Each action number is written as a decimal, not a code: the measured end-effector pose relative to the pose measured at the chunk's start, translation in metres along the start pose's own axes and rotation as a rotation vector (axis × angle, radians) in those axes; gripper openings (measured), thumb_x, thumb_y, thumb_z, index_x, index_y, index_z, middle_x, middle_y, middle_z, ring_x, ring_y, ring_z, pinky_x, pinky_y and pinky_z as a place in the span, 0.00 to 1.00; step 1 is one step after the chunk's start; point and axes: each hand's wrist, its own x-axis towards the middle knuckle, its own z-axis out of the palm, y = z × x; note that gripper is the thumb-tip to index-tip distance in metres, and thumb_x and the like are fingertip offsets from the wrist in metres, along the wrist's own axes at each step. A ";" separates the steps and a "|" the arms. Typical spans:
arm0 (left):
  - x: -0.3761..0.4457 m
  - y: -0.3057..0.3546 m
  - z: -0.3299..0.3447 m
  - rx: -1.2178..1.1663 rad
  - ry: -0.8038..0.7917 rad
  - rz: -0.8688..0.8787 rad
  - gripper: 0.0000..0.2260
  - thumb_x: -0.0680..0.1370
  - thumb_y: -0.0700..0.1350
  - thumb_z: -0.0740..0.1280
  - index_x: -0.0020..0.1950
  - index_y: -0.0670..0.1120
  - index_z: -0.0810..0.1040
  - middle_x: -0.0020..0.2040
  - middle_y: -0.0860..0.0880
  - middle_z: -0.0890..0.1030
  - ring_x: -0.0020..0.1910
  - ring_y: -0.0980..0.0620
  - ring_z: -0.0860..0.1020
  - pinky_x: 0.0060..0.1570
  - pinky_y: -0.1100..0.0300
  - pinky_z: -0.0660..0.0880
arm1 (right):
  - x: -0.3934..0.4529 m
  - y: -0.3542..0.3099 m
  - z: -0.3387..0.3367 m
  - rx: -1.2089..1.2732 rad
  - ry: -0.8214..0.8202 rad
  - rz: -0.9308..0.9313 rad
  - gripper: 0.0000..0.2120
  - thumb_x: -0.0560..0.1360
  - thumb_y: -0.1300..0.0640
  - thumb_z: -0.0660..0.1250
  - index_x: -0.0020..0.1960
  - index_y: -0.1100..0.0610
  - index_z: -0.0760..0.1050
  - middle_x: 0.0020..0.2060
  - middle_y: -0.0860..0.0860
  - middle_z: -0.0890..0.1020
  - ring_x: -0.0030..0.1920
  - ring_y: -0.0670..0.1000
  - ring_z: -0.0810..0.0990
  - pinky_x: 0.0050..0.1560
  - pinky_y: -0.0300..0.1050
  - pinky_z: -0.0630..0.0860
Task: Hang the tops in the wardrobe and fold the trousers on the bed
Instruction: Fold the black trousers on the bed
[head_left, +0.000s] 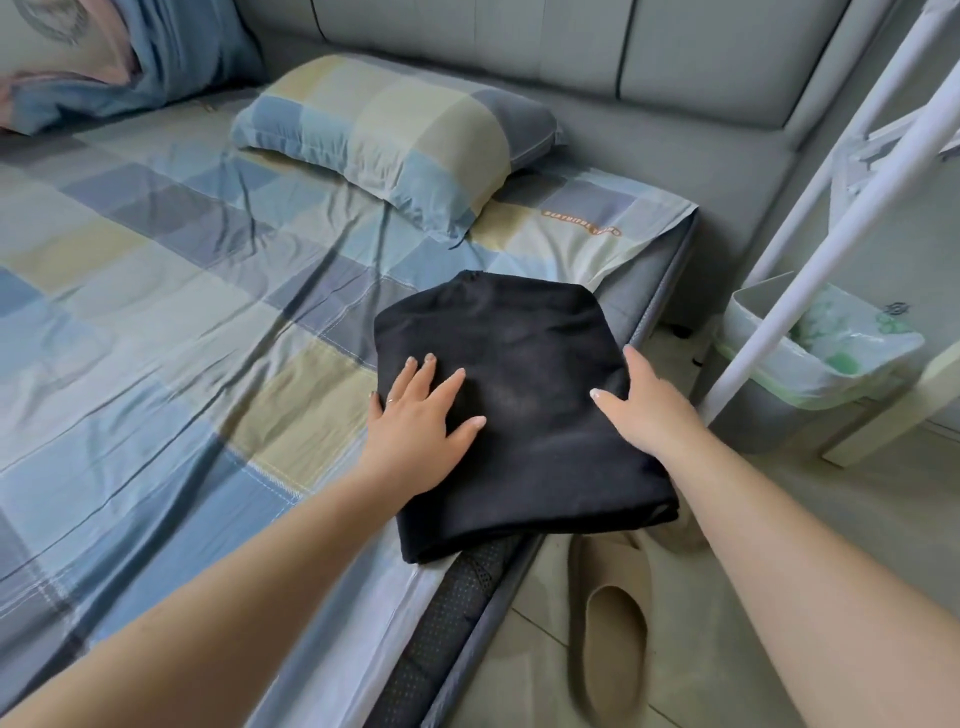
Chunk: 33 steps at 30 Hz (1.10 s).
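A pair of black trousers (524, 395), folded into a compact rectangle, lies at the right edge of the bed (156, 322), slightly overhanging the mattress side. My left hand (421, 421) lies flat on the trousers' left part with fingers spread and straight. My right hand (644, 400) rests against the fold's right edge, thumb on top and fingers straight along the side. No tops or wardrobe are in view.
A checked pillow (395, 140) sits behind the trousers near the grey padded headboard (519, 47). A lined waste bin (815, 353) and a white metal frame (841, 218) stand right of the bed. A beige slipper (613, 623) lies on the floor.
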 end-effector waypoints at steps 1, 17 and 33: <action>-0.003 -0.002 -0.001 -0.029 -0.002 -0.013 0.28 0.78 0.64 0.55 0.76 0.59 0.55 0.79 0.52 0.49 0.77 0.51 0.43 0.73 0.41 0.45 | 0.003 -0.006 0.002 -0.058 -0.018 -0.055 0.32 0.78 0.46 0.60 0.77 0.44 0.48 0.65 0.58 0.70 0.60 0.60 0.74 0.56 0.51 0.71; 0.013 0.034 0.003 0.184 0.052 0.187 0.28 0.81 0.57 0.52 0.78 0.49 0.51 0.79 0.48 0.51 0.78 0.47 0.45 0.72 0.38 0.42 | 0.022 -0.060 0.045 -0.458 0.281 -0.683 0.24 0.79 0.48 0.56 0.75 0.47 0.59 0.77 0.52 0.52 0.77 0.52 0.47 0.71 0.66 0.45; -0.004 -0.052 0.020 -0.223 0.035 -0.052 0.36 0.75 0.65 0.57 0.78 0.52 0.49 0.79 0.51 0.43 0.77 0.52 0.44 0.74 0.55 0.47 | 0.039 -0.029 0.061 -0.185 0.330 -0.174 0.43 0.72 0.33 0.60 0.76 0.58 0.52 0.74 0.58 0.59 0.74 0.58 0.59 0.69 0.58 0.61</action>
